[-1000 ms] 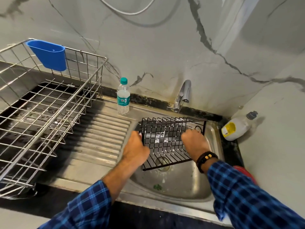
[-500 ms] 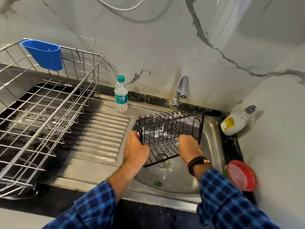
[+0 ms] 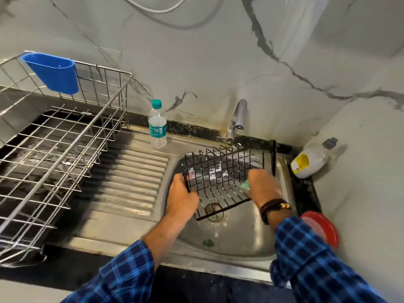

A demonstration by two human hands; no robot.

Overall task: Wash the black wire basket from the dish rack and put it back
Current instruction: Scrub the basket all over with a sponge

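The black wire basket [image 3: 220,176] hangs tilted over the steel sink [image 3: 240,237], below the tap [image 3: 237,119]. My left hand [image 3: 180,197] grips the basket's left rim. My right hand [image 3: 263,185] holds a green scrubber [image 3: 246,185] against the basket's right inner side. The silver wire dish rack [image 3: 54,149] stands on the counter at the left, with a blue plastic cup holder [image 3: 52,72] hooked on its back rim.
A water bottle [image 3: 157,125] stands at the back of the ribbed drainboard [image 3: 131,180]. A white detergent bottle [image 3: 310,160] lies at the sink's back right corner. A red lid [image 3: 321,226] sits on the counter to the right. Walls close in behind and right.
The basket has tipped up from lying flat to a steeper tilt. My right hand has shifted along its right side with the scrubber. The left hand keeps its grip.
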